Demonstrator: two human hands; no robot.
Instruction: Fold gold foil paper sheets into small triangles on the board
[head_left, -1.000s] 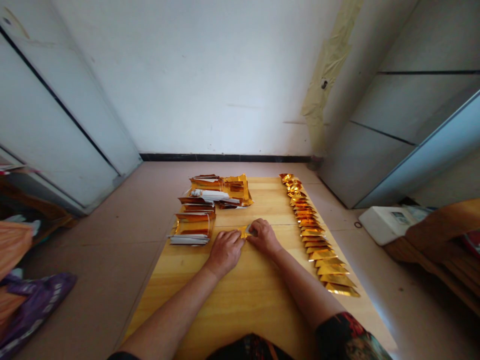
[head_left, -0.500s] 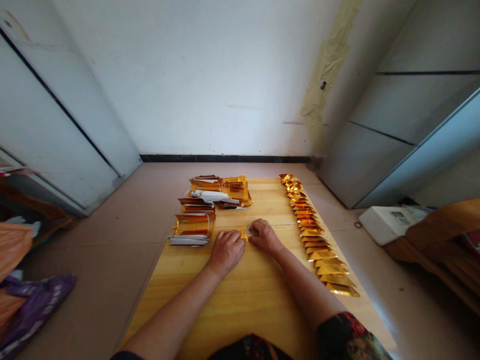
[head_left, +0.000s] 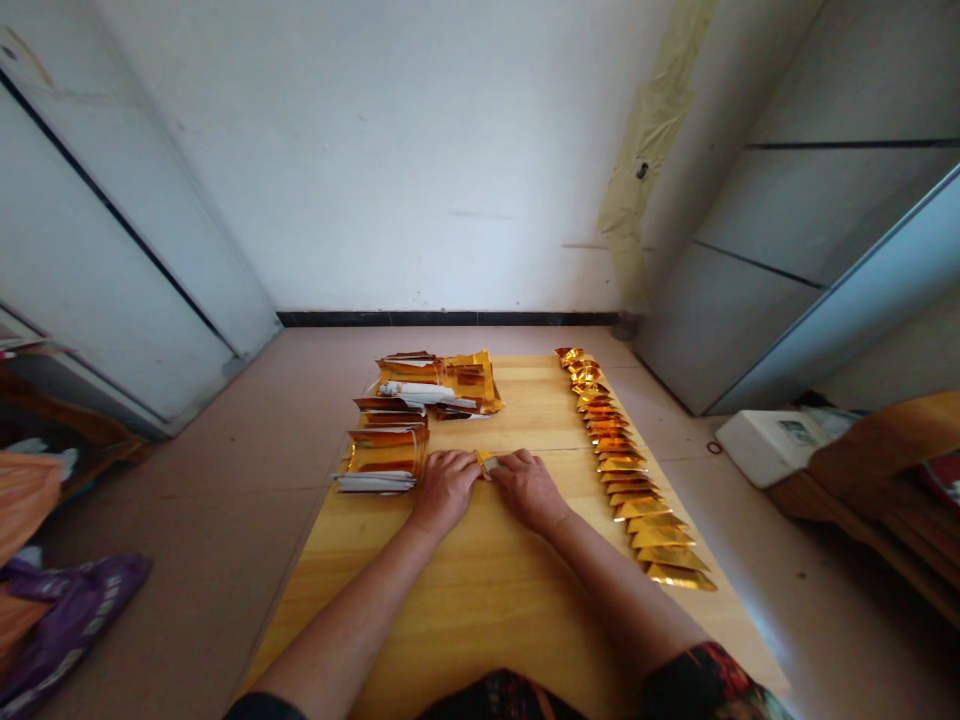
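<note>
**Wooden tabletop (head_left: 480, 610): folding at the centre**

From my remote view, the step in hand appears to be folding a small gold foil piece (head_left: 486, 462), which lies on the table between the left hand (head_left: 445, 490) and the right hand (head_left: 529, 490). Fingers of each hand lie together, palms down, with their tips at the piece; whether they clamp it, I cannot tell. To its left stand stacks of gold-and-white foil sheets (head_left: 384, 455); to its right, a row of folded gold triangles (head_left: 622, 470). I judge that the next crease calls for firm, even fingertip pressure.
</note>
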